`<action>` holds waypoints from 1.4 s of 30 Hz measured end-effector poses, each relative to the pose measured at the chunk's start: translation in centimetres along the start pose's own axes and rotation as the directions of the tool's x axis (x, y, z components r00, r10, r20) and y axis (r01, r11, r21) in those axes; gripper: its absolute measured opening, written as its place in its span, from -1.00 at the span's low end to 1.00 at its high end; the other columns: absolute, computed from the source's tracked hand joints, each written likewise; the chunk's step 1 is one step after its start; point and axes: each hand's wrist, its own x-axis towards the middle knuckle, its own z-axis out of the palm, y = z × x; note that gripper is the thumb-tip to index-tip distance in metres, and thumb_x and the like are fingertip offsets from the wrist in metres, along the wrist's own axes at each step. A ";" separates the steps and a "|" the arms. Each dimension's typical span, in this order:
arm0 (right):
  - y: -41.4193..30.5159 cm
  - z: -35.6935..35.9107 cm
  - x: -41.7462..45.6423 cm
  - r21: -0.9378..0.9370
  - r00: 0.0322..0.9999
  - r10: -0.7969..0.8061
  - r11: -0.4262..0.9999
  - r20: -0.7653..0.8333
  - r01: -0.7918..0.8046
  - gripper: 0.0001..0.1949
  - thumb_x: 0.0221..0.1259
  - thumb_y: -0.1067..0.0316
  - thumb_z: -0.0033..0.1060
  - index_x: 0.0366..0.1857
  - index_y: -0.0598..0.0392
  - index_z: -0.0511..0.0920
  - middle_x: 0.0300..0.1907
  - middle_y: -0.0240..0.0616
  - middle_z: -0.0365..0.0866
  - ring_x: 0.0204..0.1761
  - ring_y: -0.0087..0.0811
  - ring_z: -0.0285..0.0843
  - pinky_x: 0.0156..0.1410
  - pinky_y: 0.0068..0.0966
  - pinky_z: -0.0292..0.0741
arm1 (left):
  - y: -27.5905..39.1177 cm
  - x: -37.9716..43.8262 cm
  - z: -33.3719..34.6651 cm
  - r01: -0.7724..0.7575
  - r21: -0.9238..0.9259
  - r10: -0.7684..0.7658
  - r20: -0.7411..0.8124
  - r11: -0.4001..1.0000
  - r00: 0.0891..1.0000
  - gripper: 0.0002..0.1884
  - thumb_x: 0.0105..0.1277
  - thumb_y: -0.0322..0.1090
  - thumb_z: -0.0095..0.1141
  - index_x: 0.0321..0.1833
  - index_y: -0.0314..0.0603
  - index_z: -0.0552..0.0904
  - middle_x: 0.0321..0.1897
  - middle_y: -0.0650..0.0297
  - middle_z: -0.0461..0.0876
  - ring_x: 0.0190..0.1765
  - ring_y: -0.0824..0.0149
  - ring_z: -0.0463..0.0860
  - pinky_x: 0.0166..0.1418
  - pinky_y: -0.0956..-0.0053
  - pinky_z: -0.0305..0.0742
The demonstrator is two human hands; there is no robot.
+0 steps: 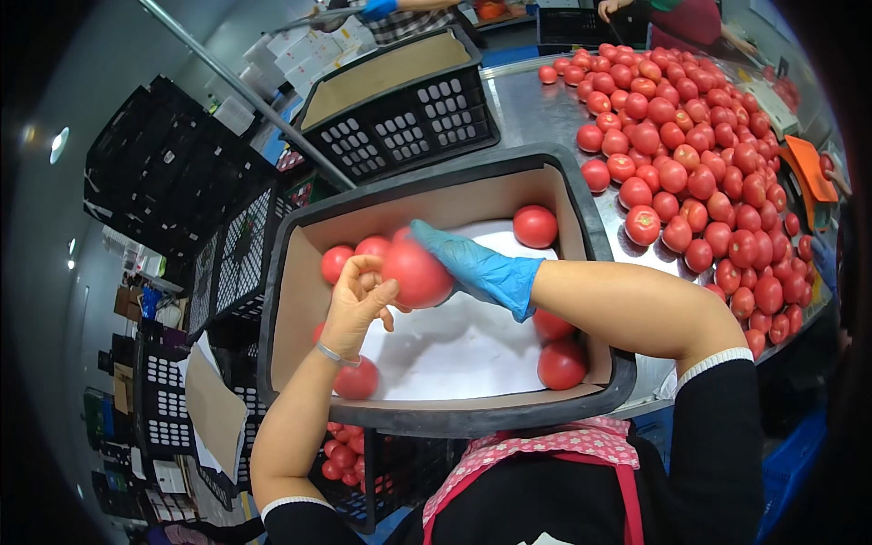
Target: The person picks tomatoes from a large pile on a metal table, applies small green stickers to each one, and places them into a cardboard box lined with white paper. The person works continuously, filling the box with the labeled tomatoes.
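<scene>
A large red tomato (414,274) is held between both my hands above a black plastic crate (436,417). My left hand (359,298), bare with a band at the wrist, has its fingers and thumb against the tomato's left side. My right hand (473,266), in a blue disposable glove, covers the tomato's right side. Brown board lines the crate walls, and a white sheet (463,347) covers its bottom. Tomatoes lie along the crate's sides, one at the back right (535,227), one at the front right (562,365) and one at the front left (355,378).
A steel table (521,102) on the right bears a large heap of tomatoes (688,163). Behind stands another lined black crate (409,129). A metal pole (252,99) slants down at left, near stacked crates (170,163). Other people work beyond the table. Below, a crate holds tomatoes (344,455).
</scene>
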 end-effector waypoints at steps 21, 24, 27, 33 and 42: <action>-2.2 0.7 -2.0 -0.010 0.954 0.291 0.957 0.076 -0.291 -0.20 0.22 -0.45 -0.18 0.29 0.07 0.29 0.04 -0.01 0.52 -0.22 -0.15 0.68 -0.36 -0.40 0.56 | 0.0 0.6 -0.8 0.351 0.030 -0.346 -0.110 0.936 0.932 -0.27 0.32 0.43 -0.28 -0.29 -0.24 0.56 -0.78 0.24 0.48 -0.78 0.36 0.49 -0.75 0.60 0.33; -3.7 1.3 -2.9 -0.119 0.966 0.256 0.961 0.043 -0.249 -0.14 0.10 -0.48 -0.01 0.27 0.10 0.34 0.12 -0.07 0.49 -0.14 -0.19 0.66 -0.29 -0.45 0.55 | -0.6 1.0 -0.8 0.295 0.036 -0.291 -0.100 0.955 0.952 -0.31 0.33 0.40 -0.24 -0.29 -0.19 0.56 -0.78 0.28 0.46 -0.77 0.41 0.46 -0.73 0.62 0.32; -2.7 1.6 -2.7 -0.132 0.999 -0.039 0.991 -0.001 0.039 -0.34 -0.02 -0.37 0.23 -0.06 0.04 0.58 -0.19 -0.06 0.59 -0.47 -0.33 0.61 -0.53 -0.49 0.49 | -2.0 0.7 -1.7 0.204 -0.059 -0.207 -0.064 0.977 0.976 -0.38 0.39 0.32 -0.25 -0.28 -0.17 0.56 -0.77 0.31 0.45 -0.76 0.44 0.44 -0.74 0.64 0.28; -9.3 -3.0 -4.1 0.116 0.872 -0.360 0.902 -0.331 0.416 -0.39 0.02 -0.35 0.23 -0.12 0.02 0.51 -0.38 -0.21 0.61 -0.59 -0.36 0.62 -0.65 -0.54 0.37 | -1.3 0.7 -1.3 0.106 -0.013 -0.105 0.038 0.994 0.994 -0.54 0.49 0.10 -0.22 -0.18 -0.20 0.53 -0.70 0.24 0.52 -0.70 0.43 0.52 -0.70 0.66 0.29; -6.8 -28.4 -20.2 -0.154 0.156 -0.352 0.709 -0.923 0.688 -0.29 0.14 -0.35 0.10 0.28 -0.14 0.31 0.05 -0.27 0.45 -0.05 -0.27 0.52 -0.02 -0.37 0.59 | -1.0 0.2 -0.6 0.099 0.056 -0.100 0.010 0.993 0.995 -0.70 0.48 -0.09 -0.11 -0.23 -0.19 0.51 -0.62 0.25 0.57 -0.66 0.44 0.55 -0.68 0.70 0.31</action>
